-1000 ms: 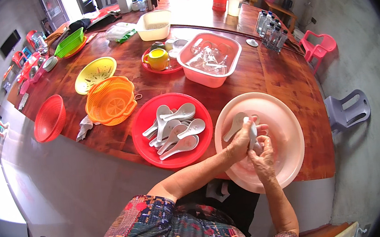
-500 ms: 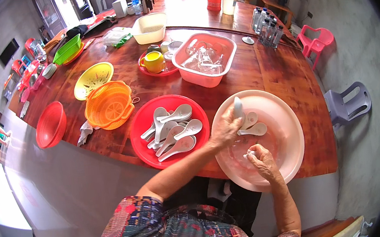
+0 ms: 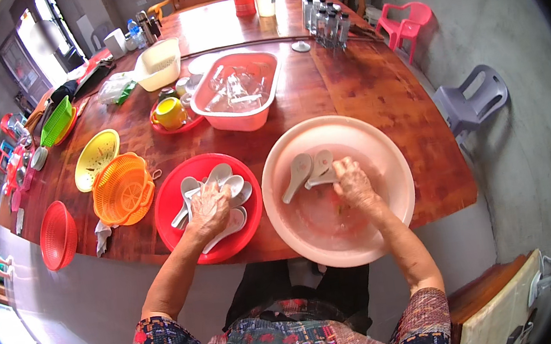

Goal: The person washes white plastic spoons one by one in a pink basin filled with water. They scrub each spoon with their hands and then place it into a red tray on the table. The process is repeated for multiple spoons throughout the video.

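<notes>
My left hand (image 3: 209, 209) lies over a pile of white ceramic soup spoons (image 3: 220, 173) on a round red plate (image 3: 174, 240). Its fingers look spread, touching the spoons, and the tips are partly hidden. Inside the large pale pink basin (image 3: 395, 226), which has shallow water at its bottom, my right hand (image 3: 353, 181) is closed at the end of a whitish spoon part (image 3: 321, 181). Two spoons rest beside it in the basin: one spoon (image 3: 299, 169) nearer the left wall and another spoon (image 3: 323, 161) close to my fingers.
Beyond the plate stands a pink tub (image 3: 236, 121) of glassware, next to a yellow mug (image 3: 170, 113) on a red tray. Orange (image 3: 123, 188), yellow (image 3: 96, 157) and red (image 3: 58, 235) baskets line the left edge. Several dark-capped bottles (image 3: 327, 25) stand at the far right.
My left hand has moved left from the basin to the spoon pile, bringing a spoon there. My right hand has moved farther into the basin, toward the spoons. The view has shifted right.
</notes>
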`<state>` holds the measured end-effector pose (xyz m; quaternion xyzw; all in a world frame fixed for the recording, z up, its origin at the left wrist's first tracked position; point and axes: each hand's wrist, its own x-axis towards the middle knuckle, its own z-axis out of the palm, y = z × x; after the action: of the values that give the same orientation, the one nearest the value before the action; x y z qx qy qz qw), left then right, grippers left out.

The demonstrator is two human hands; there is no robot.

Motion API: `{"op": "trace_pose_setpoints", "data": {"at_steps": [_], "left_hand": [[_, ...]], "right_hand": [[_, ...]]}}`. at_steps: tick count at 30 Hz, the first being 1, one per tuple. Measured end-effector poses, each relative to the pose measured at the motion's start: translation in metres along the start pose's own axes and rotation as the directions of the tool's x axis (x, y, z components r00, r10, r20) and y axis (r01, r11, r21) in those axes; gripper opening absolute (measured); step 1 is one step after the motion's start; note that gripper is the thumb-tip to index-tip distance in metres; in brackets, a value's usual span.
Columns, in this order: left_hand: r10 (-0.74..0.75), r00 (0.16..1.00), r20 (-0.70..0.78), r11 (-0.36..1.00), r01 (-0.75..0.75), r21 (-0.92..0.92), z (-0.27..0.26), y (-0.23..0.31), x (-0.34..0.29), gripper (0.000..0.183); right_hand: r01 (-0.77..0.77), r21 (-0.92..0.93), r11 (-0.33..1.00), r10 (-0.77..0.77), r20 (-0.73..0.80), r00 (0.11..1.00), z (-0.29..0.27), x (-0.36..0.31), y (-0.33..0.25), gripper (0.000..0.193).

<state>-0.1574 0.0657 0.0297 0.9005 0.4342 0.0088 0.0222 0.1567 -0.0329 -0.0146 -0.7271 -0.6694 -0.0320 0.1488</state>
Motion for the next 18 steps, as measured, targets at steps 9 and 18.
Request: {"op": "trace_pose_setpoints", "data": {"at_steps": [9,18], "left_hand": [[0.017,0.935,-0.354,0.998,0.006,0.064,-0.012,0.035,0.002,0.049],[0.434,0.726,-0.534,0.87,-0.491,0.04,0.03,0.132,0.03,0.032]], "right_hand": [[0.363,-0.339,0.868,-0.373,0.039,0.927,0.044,0.007,0.011,0.015],[0.492,0.431,0.756,-0.565,0.052,0.823,-0.012,-0.008,-0.036,0.019]]}}
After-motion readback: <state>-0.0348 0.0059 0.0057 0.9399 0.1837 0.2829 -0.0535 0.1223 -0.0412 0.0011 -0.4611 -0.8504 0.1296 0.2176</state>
